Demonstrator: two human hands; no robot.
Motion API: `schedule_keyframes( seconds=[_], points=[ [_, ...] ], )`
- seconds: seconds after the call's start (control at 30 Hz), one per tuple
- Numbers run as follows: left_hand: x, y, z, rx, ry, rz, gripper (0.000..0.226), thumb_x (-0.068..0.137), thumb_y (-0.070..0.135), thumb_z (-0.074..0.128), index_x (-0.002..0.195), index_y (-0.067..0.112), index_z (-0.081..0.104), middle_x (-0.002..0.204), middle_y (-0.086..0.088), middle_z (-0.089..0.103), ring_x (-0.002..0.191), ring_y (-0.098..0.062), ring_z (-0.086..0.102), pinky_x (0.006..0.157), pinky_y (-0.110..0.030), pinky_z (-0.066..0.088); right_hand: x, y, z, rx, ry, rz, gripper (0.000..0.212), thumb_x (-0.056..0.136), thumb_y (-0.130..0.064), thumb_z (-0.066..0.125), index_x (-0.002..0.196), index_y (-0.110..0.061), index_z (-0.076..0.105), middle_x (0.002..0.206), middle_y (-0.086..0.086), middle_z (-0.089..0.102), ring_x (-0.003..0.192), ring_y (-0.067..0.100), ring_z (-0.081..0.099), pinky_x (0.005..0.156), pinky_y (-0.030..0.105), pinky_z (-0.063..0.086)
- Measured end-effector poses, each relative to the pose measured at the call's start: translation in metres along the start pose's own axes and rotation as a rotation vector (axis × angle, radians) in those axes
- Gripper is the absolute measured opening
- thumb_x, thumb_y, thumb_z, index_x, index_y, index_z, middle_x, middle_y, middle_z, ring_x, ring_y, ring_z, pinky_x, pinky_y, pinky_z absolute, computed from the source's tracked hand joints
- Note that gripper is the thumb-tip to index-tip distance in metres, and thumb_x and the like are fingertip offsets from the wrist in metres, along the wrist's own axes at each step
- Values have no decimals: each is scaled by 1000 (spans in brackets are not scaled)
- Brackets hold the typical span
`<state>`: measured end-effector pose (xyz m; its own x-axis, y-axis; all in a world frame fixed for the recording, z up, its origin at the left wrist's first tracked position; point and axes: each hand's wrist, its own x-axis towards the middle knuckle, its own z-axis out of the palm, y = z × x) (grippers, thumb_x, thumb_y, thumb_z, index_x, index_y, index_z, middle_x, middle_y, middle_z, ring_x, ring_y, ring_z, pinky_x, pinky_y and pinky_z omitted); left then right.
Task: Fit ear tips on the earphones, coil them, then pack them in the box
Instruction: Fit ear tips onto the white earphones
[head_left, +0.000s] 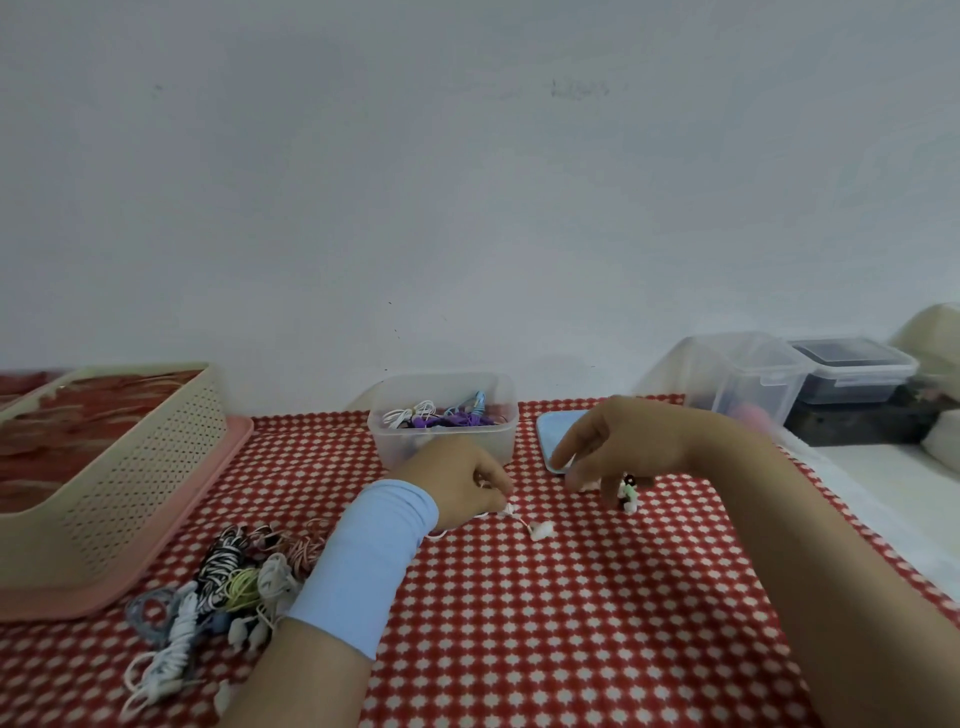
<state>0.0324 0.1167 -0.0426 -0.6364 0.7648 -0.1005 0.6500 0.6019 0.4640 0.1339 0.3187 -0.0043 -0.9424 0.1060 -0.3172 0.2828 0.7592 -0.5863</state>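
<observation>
My left hand (462, 480), with a light blue wristband, pinches a white earphone cable; one white earbud (541, 530) lies on the red patterned cloth just right of it. My right hand (618, 447) hovers palm down over a small cluster of ear tips (628, 493), fingers pointing down and touching them. A clear plastic box (444, 423) holding several coiled earphones stands just behind my left hand. A blue lid (558, 439) lies beside the box, partly hidden by my right hand.
A pile of tangled earphones (218, 597) lies at the lower left. A beige perforated basket on a pink tray (130, 467) fills the left side. Clear containers (743, 374) and a dark-lidded one (852, 371) stand at the back right by the wall.
</observation>
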Motion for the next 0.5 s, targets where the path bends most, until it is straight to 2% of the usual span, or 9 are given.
schedule_keyframes(
  seconds=[0.1,0.2,0.33,0.4,0.5],
  points=[
    [2,-2,1,81,-29,-28,23,88,36,70,110,34,73,123,18,65,100,-1,54,95,-22,42,2,14,-8,-36,238,22,15,88,-17,75,89,-32,77,93,-13,75,66,9,73,67,24,53],
    [3,-2,3,105,-28,-36,24,87,36,71,110,33,73,124,17,65,107,-5,57,100,-27,45,10,23,-5,-111,267,73,22,83,-16,80,75,-36,76,93,-14,73,78,9,71,77,24,55],
    [4,-2,7,68,6,-24,15,82,29,76,96,34,74,108,18,65,94,-2,56,87,-21,44,24,31,7,-228,228,160,11,74,-22,86,79,-30,82,95,-12,74,93,10,66,92,29,54],
    [4,-3,9,37,26,-10,15,79,26,79,88,36,71,97,21,63,90,-1,56,82,-20,44,29,32,9,-289,217,204,17,72,-24,87,88,-28,83,100,-8,73,97,14,65,97,33,54],
    [4,-3,10,-58,66,35,16,77,25,80,83,36,69,90,21,65,86,1,59,74,-15,43,34,31,12,-361,239,234,29,72,-25,86,100,-24,80,101,-5,72,95,16,65,94,35,56]
  ],
)
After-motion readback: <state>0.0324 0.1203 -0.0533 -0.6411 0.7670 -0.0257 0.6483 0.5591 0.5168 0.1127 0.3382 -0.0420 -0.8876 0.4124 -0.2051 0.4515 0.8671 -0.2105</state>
